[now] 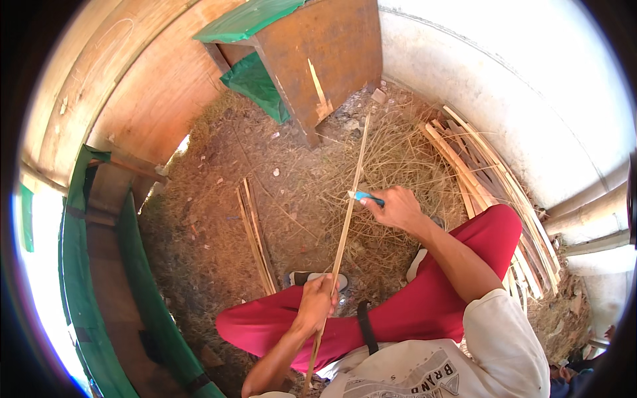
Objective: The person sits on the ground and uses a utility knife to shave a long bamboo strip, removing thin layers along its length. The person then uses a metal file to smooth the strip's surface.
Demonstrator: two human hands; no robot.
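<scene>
Two loose strips point(253, 232) are lying on the ground at the left. The left hand point(318, 302) is closing round a long pale strip point(339, 253), which is slanting up and away from the lap. Well apart from it, the right hand point(397, 207) is gripping a blue cutter point(367, 197), its blade end meeting the strip; the step seems to be shaving an edge. The next stroke is probably calling for a steady left grip and a shallow blade angle. Further right, a pile of split strips point(488, 179) is lying beside the knee.
</scene>
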